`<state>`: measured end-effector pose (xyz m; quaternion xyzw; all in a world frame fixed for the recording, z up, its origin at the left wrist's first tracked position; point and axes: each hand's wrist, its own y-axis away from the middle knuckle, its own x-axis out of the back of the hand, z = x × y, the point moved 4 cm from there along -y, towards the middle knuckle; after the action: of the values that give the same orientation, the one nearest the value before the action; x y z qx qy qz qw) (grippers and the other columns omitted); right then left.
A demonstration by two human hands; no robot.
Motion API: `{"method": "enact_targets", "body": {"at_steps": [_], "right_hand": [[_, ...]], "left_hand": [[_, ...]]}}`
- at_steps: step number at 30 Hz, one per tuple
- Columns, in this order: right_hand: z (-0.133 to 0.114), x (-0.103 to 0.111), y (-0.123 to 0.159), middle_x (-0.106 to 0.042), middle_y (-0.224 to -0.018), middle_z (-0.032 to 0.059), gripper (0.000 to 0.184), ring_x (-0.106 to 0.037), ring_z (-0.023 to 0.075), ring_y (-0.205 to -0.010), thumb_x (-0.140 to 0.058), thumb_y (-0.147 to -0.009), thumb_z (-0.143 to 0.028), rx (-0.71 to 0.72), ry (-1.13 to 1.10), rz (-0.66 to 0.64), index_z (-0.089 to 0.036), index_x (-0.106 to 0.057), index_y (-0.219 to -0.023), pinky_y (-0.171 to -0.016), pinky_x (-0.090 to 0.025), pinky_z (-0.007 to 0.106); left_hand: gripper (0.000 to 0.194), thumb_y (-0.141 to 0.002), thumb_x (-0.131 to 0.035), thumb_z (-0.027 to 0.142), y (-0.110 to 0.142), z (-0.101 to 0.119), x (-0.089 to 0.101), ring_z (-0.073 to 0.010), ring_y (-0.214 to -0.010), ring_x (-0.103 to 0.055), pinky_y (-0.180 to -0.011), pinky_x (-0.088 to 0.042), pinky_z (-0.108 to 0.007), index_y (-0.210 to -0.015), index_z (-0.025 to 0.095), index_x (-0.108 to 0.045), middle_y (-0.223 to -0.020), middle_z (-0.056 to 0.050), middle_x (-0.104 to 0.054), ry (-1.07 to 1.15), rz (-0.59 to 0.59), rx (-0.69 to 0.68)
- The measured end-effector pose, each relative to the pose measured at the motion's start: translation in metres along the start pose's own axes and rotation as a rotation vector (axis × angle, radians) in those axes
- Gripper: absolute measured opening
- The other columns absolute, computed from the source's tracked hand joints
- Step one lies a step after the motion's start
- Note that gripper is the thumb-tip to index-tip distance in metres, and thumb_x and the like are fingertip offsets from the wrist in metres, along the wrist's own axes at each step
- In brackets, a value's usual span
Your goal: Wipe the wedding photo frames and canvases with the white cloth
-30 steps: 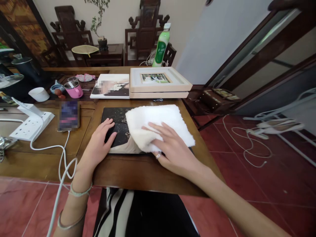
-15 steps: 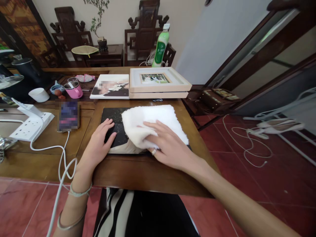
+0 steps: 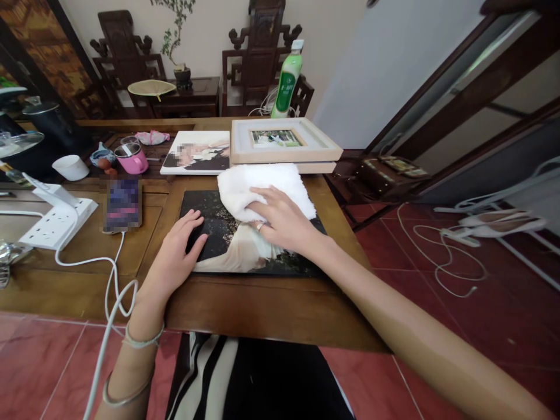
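Note:
A dark photo panel (image 3: 258, 254), printed with a pale flowing dress, lies flat near the front edge of the wooden table. My left hand (image 3: 180, 245) rests on its left edge, fingers spread and holding nothing. Across the panel's upper part lies a white fluffy cloth (image 3: 282, 181), with one corner folded over. My right hand (image 3: 280, 219), a ring on one finger, presses on the cloth and grips its fold. The cloth and this hand cover part of the picture.
Behind the panel are a white-edged photo print (image 3: 196, 153) and stacked pale wooden frames (image 3: 284, 154), with a green bottle (image 3: 286, 81) beyond. On the left are a phone (image 3: 123, 204), a power strip (image 3: 59, 221), white cables (image 3: 114, 291) and a pink mug (image 3: 133, 160).
My right hand has slid the cloth away from me and slightly left, uncovering more of the pale dress and the panel's lower right. My left hand has stayed put.

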<state>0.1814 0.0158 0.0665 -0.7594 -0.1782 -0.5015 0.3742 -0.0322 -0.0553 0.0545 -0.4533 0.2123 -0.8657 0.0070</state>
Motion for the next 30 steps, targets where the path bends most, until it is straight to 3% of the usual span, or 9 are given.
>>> {"method": "enact_targets", "body": {"at_steps": [7,17,24,30], "right_hand": [[-0.027,0.020,0.032,-0.056,-0.142,0.0123,0.039,-0.043,0.0346,-0.137,-0.051,-0.080,-0.009,0.038,-0.028,-0.020,-0.016,-0.067,-0.115,-0.115,-0.029,0.062],[-0.069,0.031,0.053,-0.052,-0.147,0.0073,0.028,-0.040,0.0329,-0.140,-0.050,-0.074,-0.008,0.103,-0.090,0.007,-0.021,-0.070,-0.089,-0.116,-0.030,0.060],[-0.047,0.035,0.041,-0.056,-0.143,0.0092,0.044,-0.043,0.0293,-0.138,-0.049,-0.074,-0.007,0.089,-0.107,-0.054,-0.020,-0.068,-0.111,-0.116,-0.030,0.058],[-0.011,0.013,0.017,-0.063,-0.132,0.0178,0.038,-0.047,0.0324,-0.134,-0.052,-0.078,-0.010,0.090,-0.044,-0.031,-0.016,-0.069,-0.112,-0.112,-0.035,0.058]], "left_hand": [[0.036,-0.096,-0.048,0.034,-0.009,0.006,0.002,-0.0272,-0.137,-0.048,-0.116,-0.036,-0.051,-0.123,0.013,-0.060,-0.140,-0.018,-0.057,0.001,0.005,-0.013],[0.036,-0.096,-0.047,0.032,-0.034,-0.008,0.014,-0.0280,-0.137,-0.047,-0.115,-0.037,-0.050,-0.122,0.011,-0.060,-0.139,-0.019,-0.057,-0.010,-0.009,-0.013],[0.036,-0.096,-0.048,0.032,-0.018,-0.001,0.017,-0.0280,-0.137,-0.048,-0.116,-0.037,-0.049,-0.123,0.010,-0.060,-0.139,-0.019,-0.058,-0.006,-0.003,-0.014],[0.037,-0.097,-0.048,0.033,-0.001,-0.004,0.008,-0.0280,-0.137,-0.048,-0.116,-0.036,-0.050,-0.123,0.011,-0.060,-0.139,-0.019,-0.057,-0.002,0.000,-0.016]]}}
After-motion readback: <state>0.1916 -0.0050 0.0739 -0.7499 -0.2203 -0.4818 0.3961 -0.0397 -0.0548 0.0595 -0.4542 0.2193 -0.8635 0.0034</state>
